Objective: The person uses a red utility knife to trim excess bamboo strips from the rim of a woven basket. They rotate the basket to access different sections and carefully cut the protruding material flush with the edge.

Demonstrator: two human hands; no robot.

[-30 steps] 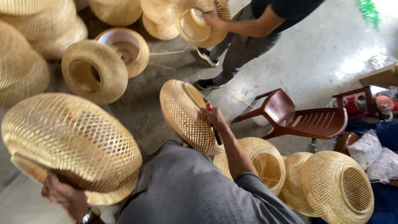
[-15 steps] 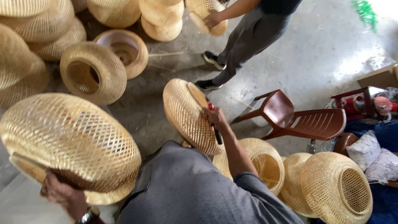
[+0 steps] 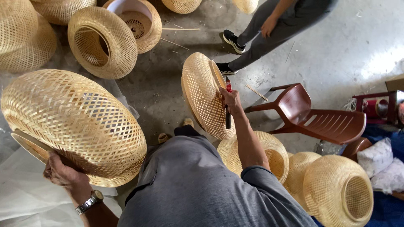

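— Two woven shades are held at once: the large bamboo shade (image 3: 73, 126) is gripped at its lower rim by the left hand (image 3: 63, 172), at eight o'clock.

— And the smaller bamboo shade (image 3: 206, 94)?

— It is clasped on edge by the right hand (image 3: 230, 100), closed around its rim together with a dark tool (image 3: 227, 113), at the centre.

— What could be damaged?

— The weave could be nicked by the tool, or the big shade dropped onto the floor (image 3: 168, 84) from a one-handed hold.

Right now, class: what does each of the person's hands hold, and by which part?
Left hand: large woven shade, by its lower rim. Right hand: smaller woven shade, by its rim, plus a dark-handled tool.
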